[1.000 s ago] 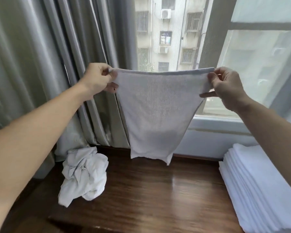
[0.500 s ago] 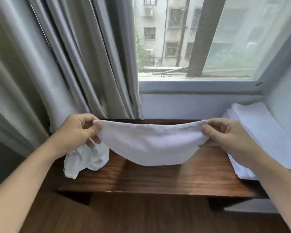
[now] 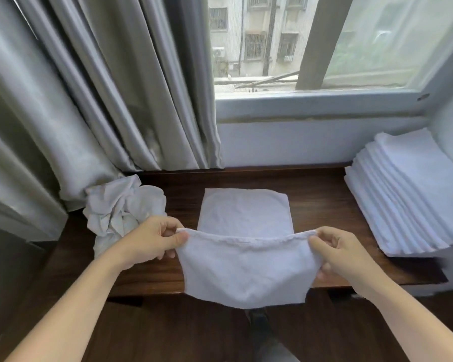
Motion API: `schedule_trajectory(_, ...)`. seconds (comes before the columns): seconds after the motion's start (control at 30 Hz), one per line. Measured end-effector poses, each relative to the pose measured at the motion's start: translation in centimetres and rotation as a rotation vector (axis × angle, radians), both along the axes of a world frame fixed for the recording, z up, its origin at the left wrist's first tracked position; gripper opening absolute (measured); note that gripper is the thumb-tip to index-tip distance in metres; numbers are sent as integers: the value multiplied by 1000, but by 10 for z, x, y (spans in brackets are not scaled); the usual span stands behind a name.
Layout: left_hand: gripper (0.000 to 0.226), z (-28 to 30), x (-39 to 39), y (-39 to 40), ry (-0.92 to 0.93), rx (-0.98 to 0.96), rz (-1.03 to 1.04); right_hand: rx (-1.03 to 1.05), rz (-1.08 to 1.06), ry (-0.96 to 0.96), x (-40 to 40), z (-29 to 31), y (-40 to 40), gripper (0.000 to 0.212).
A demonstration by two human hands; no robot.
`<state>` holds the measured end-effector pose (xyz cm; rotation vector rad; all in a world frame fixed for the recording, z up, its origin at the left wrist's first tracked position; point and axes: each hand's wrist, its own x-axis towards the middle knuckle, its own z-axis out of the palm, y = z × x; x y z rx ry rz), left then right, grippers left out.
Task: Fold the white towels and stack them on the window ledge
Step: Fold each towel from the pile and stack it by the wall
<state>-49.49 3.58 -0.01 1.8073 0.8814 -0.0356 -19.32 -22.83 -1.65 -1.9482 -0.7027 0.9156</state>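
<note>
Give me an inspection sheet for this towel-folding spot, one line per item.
Surface: dark wooden ledge, bare in parts.
Job's things: white towel half lying on the ledge, near edge lifted; folded stack at right; crumpled towels at left.
Clutter: nothing seen.
Hands: left hand and right hand each pinch a towel corner.
Cables: nothing seen.
Surroundings: grey curtain, window.

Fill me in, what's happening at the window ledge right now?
A person is folding a white towel on the wooden ledge. The left hand and right hand each pinch a near corner, lifting that edge while the far half lies flat on the ledge. A stack of folded towels sits at the right end, and a crumpled towel waits at the left by the curtain.
</note>
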Motion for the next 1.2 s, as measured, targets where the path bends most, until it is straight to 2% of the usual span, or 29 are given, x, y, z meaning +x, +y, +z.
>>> schedule_trajectory(0.07,20,-4,21,19,-55,-10,2,11,0,-3,16,-4,19,21)
schedule_trajectory(0.17,18,-23,59,55,-124,2,115,19,-7,-21,48,-17,54,18)
schedule_trajectory(0.3,15,-67,113,108,-105,53,265,-28,-95,-3,102,-56,110,15)
schedule_trajectory(0.5,16,-161,170,156,187,48,389,-237,-237,62,142,-143,173,16)
schedule_trajectory(0.63,23,-204,188,157,291,100,494,-298,-290,15,149,-170,195,14)
schedule_trajectory(0.73,18,-211,203,153,315,129,561,-340,-331,168,154,-173,214,17)
schedule_trajectory(0.8,17,-210,212,152,300,125,601,-352,-334,283,152,-170,223,7)
schedule_trajectory(0.9,18,-211,216,152,311,126,609,-353,-360,318,157,-168,231,9)
schedule_trajectory(0.97,19,-213,217,156,324,48,659,-376,-420,442,161,-163,236,17)
schedule_trajectory(1.03,21,-213,220,158,256,-110,754,-404,-479,576,165,-158,239,22)
schedule_trajectory(1.13,32,-210,222,156,176,-207,766,-409,-525,578,167,-162,239,19)
schedule_trajectory(1.2,26,-210,223,154,176,-165,734,-382,-576,476,166,-167,236,11)
